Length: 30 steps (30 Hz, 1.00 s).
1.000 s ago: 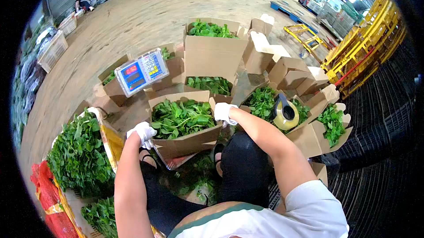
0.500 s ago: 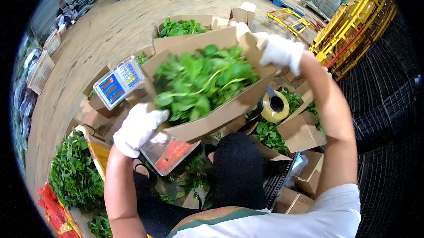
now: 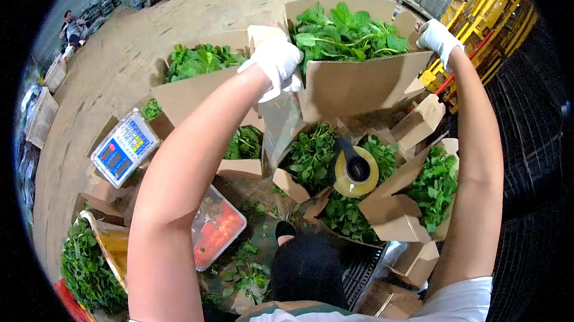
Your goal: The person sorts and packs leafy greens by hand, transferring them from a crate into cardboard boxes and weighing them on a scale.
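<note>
A cardboard box (image 3: pixel 366 86) of leafy greens (image 3: pixel 350 34) is held up in front of me at arm's length. My left hand (image 3: pixel 275 66), in a white glove, is closed at its left end. At the right end, my gloved right hand (image 3: pixel 439 41) has its fingers closed over the box edge. Just left of my left hand stands another box of greens (image 3: pixel 203 62). Below the held box, a tape dispenser (image 3: pixel 357 169) with a yellowish roll rests on open boxes of greens. The underside of the held box is hidden.
On the left are a digital scale (image 3: pixel 125 147) and a bundle of greens (image 3: pixel 89 265). A clear plastic tray (image 3: pixel 220 229) with red contents lies near my legs. Yellow metal frames (image 3: pixel 478 29) stand at the right. A person (image 3: pixel 73 29) sits far back left.
Both hands have carried the box of greens forward and to the right, away from my lap. The boxes and tape dispenser beneath it now show more fully.
</note>
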Tool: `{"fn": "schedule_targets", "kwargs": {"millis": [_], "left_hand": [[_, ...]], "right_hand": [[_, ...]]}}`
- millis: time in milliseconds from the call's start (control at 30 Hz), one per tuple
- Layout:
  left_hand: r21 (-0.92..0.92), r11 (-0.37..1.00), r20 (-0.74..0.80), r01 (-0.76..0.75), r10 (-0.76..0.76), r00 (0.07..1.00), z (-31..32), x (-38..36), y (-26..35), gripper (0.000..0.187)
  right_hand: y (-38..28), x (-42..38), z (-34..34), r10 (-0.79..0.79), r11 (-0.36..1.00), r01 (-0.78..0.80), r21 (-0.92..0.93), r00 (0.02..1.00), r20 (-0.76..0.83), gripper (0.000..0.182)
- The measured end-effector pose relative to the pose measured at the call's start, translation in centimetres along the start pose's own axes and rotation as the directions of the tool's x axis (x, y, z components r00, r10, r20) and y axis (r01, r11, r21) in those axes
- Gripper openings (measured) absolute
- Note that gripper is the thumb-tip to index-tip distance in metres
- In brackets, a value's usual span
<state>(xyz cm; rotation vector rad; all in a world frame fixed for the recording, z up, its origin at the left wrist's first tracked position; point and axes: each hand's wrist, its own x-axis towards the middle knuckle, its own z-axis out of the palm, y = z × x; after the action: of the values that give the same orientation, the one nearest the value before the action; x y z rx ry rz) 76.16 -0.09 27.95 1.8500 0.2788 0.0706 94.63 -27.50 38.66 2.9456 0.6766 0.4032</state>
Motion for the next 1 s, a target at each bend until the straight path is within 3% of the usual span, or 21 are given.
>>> {"fn": "schedule_targets", "kwargs": {"millis": [33,67,100,167,233,300,333,367,467,600,733,767,833,867,900,967,1000], "left_hand": [[0.344,0.926,-0.065,-0.156,0.190,0.980,0.4,2.3,-1.6,0.016],[0.504,0.836,-0.050,-0.219,0.281,0.958,0.8,4.3,-3.6,0.017],[0.649,0.714,-0.035,-0.261,0.371,0.928,1.3,5.6,-4.9,0.018],[0.886,0.443,-0.111,-0.140,0.494,0.862,2.6,5.6,-6.3,0.018],[0.707,0.703,-0.336,-0.073,0.425,0.840,3.3,7.9,-9.9,0.021],[0.774,0.633,-0.316,-0.023,0.416,0.853,3.5,9.3,-13.3,0.022],[0.680,0.731,-0.393,0.060,0.295,0.871,3.7,10.0,-14.8,0.025],[0.682,0.728,-0.390,0.072,0.279,0.877,4.0,10.6,-16.2,0.025],[0.687,0.707,-0.324,0.166,0.093,0.941,5.3,10.6,-19.9,0.026],[0.706,0.642,-0.222,0.298,-0.199,0.954,7.5,10.1,-24.9,0.029],[0.646,0.674,-0.255,0.358,-0.252,0.933,8.1,9.0,-26.8,0.028],[0.673,0.669,-0.231,0.315,-0.215,0.949,8.2,8.5,-26.8,0.027],[0.884,0.463,0.032,0.065,-0.199,0.980,7.9,9.5,-28.0,0.026],[0.813,0.563,0.003,0.149,-0.260,0.966,7.7,9.7,-29.1,0.025],[0.726,0.646,-0.026,0.238,-0.320,0.947,7.1,8.5,-25.9,0.026],[0.635,0.732,0.005,0.247,-0.323,0.946,6.4,7.4,-26.7,0.029],[0.704,0.695,0.023,0.147,-0.229,0.973,6.1,6.4,-25.9,0.032]], "right_hand": [[0.0,1.0,1.6,0.041,0.998,-0.041,0.043,0.999,0.007,0.028],[0.5,2.1,4.5,0.041,0.987,-0.027,0.158,0.995,-0.086,0.028],[-0.7,2.1,5.4,0.033,0.995,-0.027,0.100,0.998,-0.050,0.028],[-1.6,3.7,10.5,0.096,0.992,-0.081,0.094,0.981,-0.166,0.025],[-3.5,4.0,14.2,0.073,0.989,-0.042,0.143,0.972,-0.225,0.027],[-5.0,5.5,17.4,0.083,0.991,-0.067,0.118,0.987,-0.137,0.024],[-5.7,5.9,19.5,0.113,0.982,-0.089,0.170,0.983,-0.143,0.023],[-6.3,6.2,21.5,0.144,0.969,-0.111,0.220,0.979,-0.144,0.023],[-7.7,5.7,26.3,0.146,0.971,-0.141,0.191,0.989,-0.014,0.024],[-8.8,3.3,32.0,0.146,0.952,-0.166,0.258,0.985,0.096,0.022],[-9.9,3.0,35.3,0.002,0.967,-0.044,0.251,0.986,0.165,0.021],[-8.6,4.8,40.9,-0.022,0.988,-0.032,0.154,0.940,0.340,0.023],[-9.0,4.4,40.6,0.014,0.997,-0.045,0.067,0.912,0.410,0.024],[-8.9,4.5,40.6,-0.013,1.000,0.011,0.009,0.885,0.465,0.025],[-8.5,4.5,40.3,0.069,0.995,-0.089,0.042,0.934,0.349,0.024],[-8.3,4.7,38.9,0.343,0.906,-0.376,0.195,0.922,0.181,0.022],[-7.5,5.3,40.1,0.402,0.881,-0.405,0.245,0.913,0.064,0.021]]}}
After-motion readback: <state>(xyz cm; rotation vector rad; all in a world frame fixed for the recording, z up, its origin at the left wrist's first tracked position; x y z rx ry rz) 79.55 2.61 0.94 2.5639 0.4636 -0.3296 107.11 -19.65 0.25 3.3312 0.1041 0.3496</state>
